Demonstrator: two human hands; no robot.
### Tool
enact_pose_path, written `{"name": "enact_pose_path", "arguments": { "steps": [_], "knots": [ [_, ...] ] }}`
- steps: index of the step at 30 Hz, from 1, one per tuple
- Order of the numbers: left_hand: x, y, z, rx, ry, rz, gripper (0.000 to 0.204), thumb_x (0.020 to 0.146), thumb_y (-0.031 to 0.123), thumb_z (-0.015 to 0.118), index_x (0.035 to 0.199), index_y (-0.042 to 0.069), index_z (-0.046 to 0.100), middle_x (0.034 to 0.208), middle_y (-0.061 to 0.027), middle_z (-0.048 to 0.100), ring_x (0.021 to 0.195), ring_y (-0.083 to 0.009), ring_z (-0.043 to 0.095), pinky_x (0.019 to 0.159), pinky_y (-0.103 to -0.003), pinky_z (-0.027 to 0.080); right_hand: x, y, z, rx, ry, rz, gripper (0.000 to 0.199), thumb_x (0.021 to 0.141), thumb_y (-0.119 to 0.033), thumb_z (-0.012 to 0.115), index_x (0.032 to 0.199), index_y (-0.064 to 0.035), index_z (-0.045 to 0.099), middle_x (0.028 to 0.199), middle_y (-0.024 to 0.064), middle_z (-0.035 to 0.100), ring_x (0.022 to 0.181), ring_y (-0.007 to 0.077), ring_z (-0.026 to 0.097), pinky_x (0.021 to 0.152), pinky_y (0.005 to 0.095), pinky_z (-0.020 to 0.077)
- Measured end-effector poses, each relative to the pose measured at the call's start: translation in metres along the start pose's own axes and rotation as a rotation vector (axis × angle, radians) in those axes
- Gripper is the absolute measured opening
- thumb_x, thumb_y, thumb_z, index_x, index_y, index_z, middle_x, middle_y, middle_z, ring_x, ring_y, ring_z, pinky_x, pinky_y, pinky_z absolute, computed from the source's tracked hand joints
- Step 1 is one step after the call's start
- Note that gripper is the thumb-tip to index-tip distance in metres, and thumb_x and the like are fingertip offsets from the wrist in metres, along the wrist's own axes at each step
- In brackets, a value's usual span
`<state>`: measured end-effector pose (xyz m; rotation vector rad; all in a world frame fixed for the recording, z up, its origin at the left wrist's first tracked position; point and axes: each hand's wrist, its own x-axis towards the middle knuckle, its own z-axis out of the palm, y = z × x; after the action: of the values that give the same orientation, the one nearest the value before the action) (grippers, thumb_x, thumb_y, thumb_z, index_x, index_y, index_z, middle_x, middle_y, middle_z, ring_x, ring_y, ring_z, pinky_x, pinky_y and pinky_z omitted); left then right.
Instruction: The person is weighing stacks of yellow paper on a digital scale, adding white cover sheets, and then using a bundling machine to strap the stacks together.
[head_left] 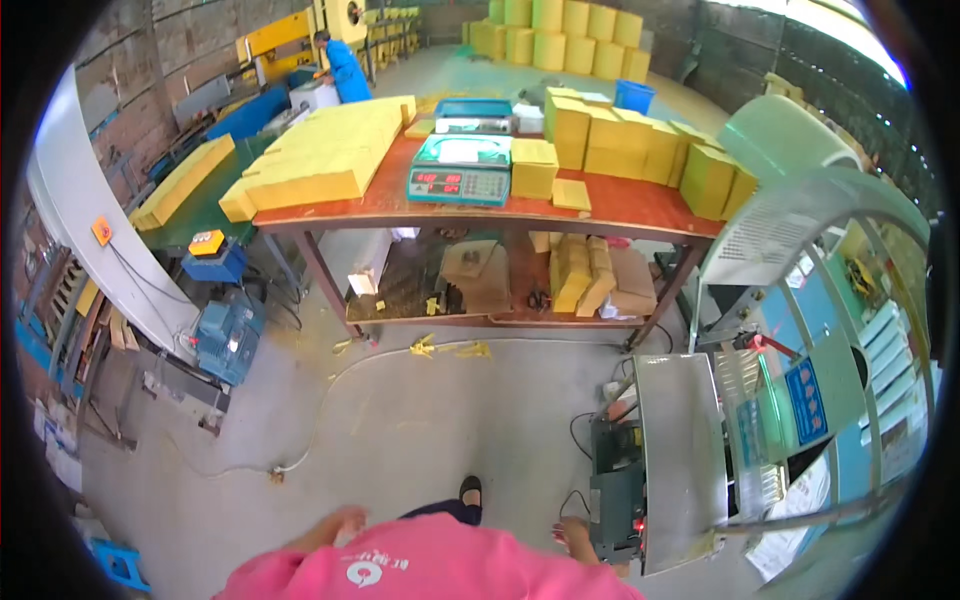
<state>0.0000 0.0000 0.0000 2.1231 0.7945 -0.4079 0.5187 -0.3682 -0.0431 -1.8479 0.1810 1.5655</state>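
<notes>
Left hand point(345, 520) low at the lower edge, just above the pink shirt point(430, 570), fingers loosely spread, empty, hanging over bare grey concrete floor point(420, 420). Right hand point(572, 532) at the same height, beside the dark green machine box point(615, 490) with a red indicator light; whether touching its side, and whether open or curled, cannot be told. Tilted sheet-metal chute point(680, 460) just right of that box, long axis running away from the wearer toward the wooden workbench point(620, 205). On the red-brown bench top, well apart from both hands: teal digital weighing scale point(460, 170), display facing the wearer; long stack of yellow foam slabs point(320, 155), long axis slanting up and to the right; yellow foam blocks point(620, 135) at right. Person in blue point(345, 68) at far left, beside a yellow machine.
</notes>
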Motion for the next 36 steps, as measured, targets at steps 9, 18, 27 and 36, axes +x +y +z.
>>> {"name": "enact_pose_path", "arguments": {
  "steps": [9, 18, 27, 36],
  "knots": [
    [0.257, 0.272, -0.393, -0.434, 0.728, 0.021, 0.040, 0.093, 0.031, 0.059, 0.120, 0.002, 0.062, 0.109, -0.0117, 0.068, 0.103, -0.0200, 0.064, 0.087, -0.035, 0.050, 0.020, -0.207, 0.015, 0.243, 0.076, -0.049, 0.022, 0.092, -0.019, 0.049, 0.104, -0.0051, 0.061, 0.096, 0.0159, 0.066, 0.072, 0.0257, 0.066, 0.054, 0.0353, 0.0506],
    [0.408, 0.427, -0.625, -0.070, 1.060, -0.040, 0.038, 0.081, 0.035, 0.067, 0.102, 0.003, 0.069, 0.100, -0.0152, 0.067, 0.094, -0.0312, 0.064, 0.083, -0.040, 0.049, 0.102, -0.423, -0.049, -0.068, -0.124, -0.223, 0.022, 0.092, -0.010, 0.046, 0.099, 0.0002, 0.064, 0.085, 0.0139, 0.067, 0.074, 0.0214, 0.066, 0.060, 0.0299, 0.0511],
    [0.532, 0.393, -0.694, 0.232, 1.116, -0.311, 0.085, 0.068, 0.054, 0.069, 0.137, 0.008, 0.048, 0.145, -0.0246, 0.037, 0.134, -0.0413, 0.035, 0.106, -0.056, 0.030, 0.031, -0.672, 0.048, -0.190, -0.246, -0.690, 0.026, 0.092, -0.012, 0.055, 0.112, 0.0019, 0.063, 0.095, 0.0089, 0.069, 0.080, 0.0144, 0.065, 0.069, 0.0264, 0.0511],
    [0.533, 0.382, -0.704, 0.280, 1.101, -0.195, 0.067, 0.077, 0.053, 0.066, 0.125, 0.007, 0.056, 0.136, -0.0250, 0.046, 0.126, -0.0408, 0.045, 0.102, -0.052, 0.036, -0.017, -0.771, 0.171, -0.259, -0.490, -0.828, 0.026, 0.095, -0.009, 0.051, 0.116, 0.0041, 0.060, 0.101, 0.0103, 0.068, 0.088, 0.0173, 0.065, 0.078, 0.0293, 0.0513]
  ]
}}
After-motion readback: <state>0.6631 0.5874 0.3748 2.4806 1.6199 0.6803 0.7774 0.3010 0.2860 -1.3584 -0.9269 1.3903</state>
